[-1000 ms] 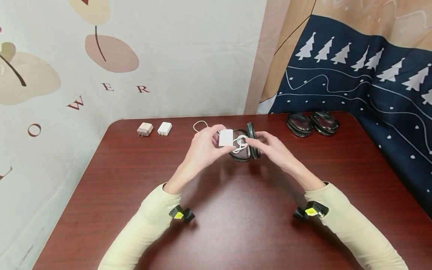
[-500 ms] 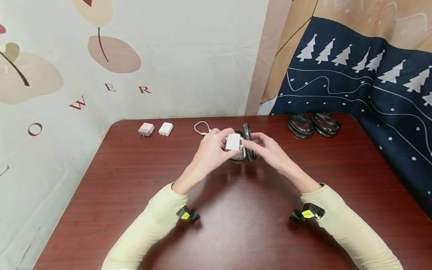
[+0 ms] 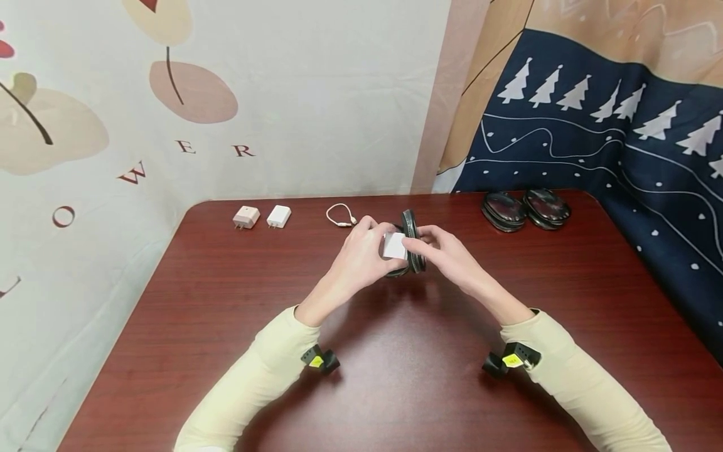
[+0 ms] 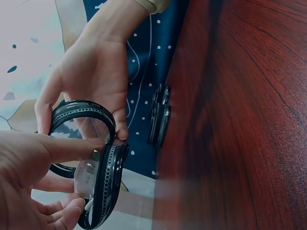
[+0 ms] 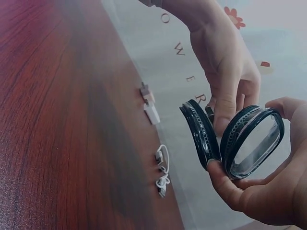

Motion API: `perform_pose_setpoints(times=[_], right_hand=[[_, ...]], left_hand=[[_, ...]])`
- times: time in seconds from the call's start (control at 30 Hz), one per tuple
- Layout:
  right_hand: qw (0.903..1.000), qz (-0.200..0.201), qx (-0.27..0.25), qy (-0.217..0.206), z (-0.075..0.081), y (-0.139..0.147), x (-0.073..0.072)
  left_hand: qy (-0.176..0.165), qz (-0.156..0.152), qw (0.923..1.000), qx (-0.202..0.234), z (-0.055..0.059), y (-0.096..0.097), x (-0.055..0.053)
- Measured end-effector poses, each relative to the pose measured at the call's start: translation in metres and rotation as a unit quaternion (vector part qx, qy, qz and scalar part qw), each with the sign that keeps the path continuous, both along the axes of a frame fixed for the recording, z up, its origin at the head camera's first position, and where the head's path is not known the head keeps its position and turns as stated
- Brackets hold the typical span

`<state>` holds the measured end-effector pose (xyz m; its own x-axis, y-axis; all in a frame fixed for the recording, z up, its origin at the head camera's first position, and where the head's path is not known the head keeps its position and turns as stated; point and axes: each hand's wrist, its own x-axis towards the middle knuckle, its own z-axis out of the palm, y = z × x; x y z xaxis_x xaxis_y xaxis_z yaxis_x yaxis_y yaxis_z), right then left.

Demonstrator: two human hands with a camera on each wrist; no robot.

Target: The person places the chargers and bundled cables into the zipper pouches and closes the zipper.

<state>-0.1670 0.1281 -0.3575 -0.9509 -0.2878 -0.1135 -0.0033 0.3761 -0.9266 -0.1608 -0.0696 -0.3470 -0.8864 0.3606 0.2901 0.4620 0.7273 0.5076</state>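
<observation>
Two hands were busy with one black case, held up over the back half of the table, pretty much in the middle. It was unzipped, both halves spread like a clam. Left hand had a white charger pinched between thumb and fingers, right in the gap between the halves, so partly tucked in from what the left wrist view showed. Right hand was curled round the right-hand half, thumb over the rim close to the charger.

Rest of the stuff sat along the back edge. Over on the left, a pinkish plug and a white plug lay side by side, near each other but not touching. A white cable was looped just behind the left hand. Off to the right, two more black cases lay next to each other, zips too small to make out. Pale sleeves on both arms, btw.
</observation>
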Motion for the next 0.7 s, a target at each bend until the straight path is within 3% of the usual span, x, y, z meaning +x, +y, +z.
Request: perform_pose_setpoints(times=[0.43,0.7], right_hand=[[0.9999,-0.003,-0.004,-0.009,-0.0027,0.0007,-0.0002],[0.9998,-0.009,-0.006,-0.016,-0.0006,0.0021,0.0008]], left_hand=[[0.022,0.008,0.9997,-0.009,-0.0019,0.0006,0.0025],[0.037,-0.001,0.9989,0.028,-0.0035,-0.0036,0.0058]])
